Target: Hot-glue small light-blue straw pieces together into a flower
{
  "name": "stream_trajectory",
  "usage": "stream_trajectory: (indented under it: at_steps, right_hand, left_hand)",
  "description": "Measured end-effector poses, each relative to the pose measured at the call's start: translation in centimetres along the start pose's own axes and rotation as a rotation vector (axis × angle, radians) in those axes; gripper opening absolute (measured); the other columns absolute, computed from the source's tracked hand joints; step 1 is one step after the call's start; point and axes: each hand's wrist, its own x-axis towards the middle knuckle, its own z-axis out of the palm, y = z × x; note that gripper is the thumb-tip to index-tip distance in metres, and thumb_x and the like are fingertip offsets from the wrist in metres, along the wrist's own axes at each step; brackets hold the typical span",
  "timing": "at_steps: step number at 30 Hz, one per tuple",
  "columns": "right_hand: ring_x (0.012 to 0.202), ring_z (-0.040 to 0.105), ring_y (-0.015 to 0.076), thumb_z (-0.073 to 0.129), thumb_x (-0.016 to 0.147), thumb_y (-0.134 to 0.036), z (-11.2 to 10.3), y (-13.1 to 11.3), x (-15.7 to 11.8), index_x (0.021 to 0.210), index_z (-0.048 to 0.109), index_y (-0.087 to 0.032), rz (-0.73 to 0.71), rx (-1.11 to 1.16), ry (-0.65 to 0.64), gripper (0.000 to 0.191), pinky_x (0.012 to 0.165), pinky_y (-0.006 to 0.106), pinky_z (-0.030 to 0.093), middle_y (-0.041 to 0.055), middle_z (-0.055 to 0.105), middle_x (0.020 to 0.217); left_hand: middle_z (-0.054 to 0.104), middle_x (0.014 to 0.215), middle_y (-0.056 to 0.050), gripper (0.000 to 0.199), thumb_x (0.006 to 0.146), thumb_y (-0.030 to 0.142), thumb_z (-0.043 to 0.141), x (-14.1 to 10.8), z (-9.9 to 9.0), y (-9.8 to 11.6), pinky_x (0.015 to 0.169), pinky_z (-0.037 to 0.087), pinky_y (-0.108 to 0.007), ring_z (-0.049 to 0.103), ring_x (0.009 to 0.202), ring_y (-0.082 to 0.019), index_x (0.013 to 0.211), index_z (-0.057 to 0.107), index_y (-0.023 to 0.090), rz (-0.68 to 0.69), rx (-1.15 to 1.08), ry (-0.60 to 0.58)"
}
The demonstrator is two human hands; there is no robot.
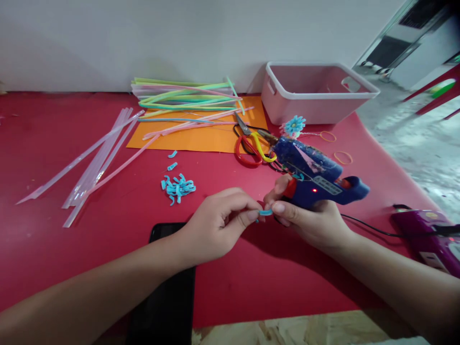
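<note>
Between its thumb and forefinger, my left hand (219, 223) pinches a short light-blue pipe cleaner piece (266, 212). My right hand (312, 218) is wrapped round the handle of a blue hot glue gun (309, 167), its nozzle pointing up and left and a red light lit on its side. The thumb and a fingertip of that hand also touch the right end of the blue piece. To the left lies a small pile of cut blue pipe cleaner pieces (179, 188). A blue fuzzy flower (295, 125) sits behind the glue gun.
Scissors (247, 149) with red and yellow handles lie by an orange sheet (215, 143) under coloured pipe cleaners (187, 98). Clear glue sticks (97, 163) are at left. A pink basket (302, 108) stands behind; a black phone (163, 302) and purple power strip (427, 239) are nearer.
</note>
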Motion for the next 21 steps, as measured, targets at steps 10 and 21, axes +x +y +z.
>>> stream_trajectory:
  at_steps: [10, 21]
  right_hand:
    - [0.045, 0.042, 0.0070, 0.092, 0.062, -0.049, 0.57, -0.62, 0.57, 0.091, 0.058, -0.023, 0.122, 0.148, 0.095, 0.052, 0.042, 0.023, 0.034, -0.0058, 0.058, 0.062]
    - [0.044, 0.043, 0.0072, 0.089, 0.069, -0.044, 0.48, -0.23, 0.42, 0.094, 0.055, -0.024, 0.102, 0.186, 0.010, 0.047, 0.043, 0.024, 0.034, -0.0045, 0.065, 0.064]
  left_hand:
    - [0.071, 0.088, -0.003, 0.019, 0.099, 0.032, 0.057, -0.10, -0.09, 0.48, 0.063, 0.043, -0.023, 0.058, 0.070, -0.012, 0.098, 0.069, 0.018, -0.172, -0.093, 0.014]
    - [0.062, 0.069, 0.000, 0.018, 0.086, 0.034, 0.073, 0.21, 0.17, 0.79, 0.049, 0.036, -0.021, 0.048, 0.053, -0.009, 0.086, 0.071, 0.016, -0.368, -0.318, -0.042]
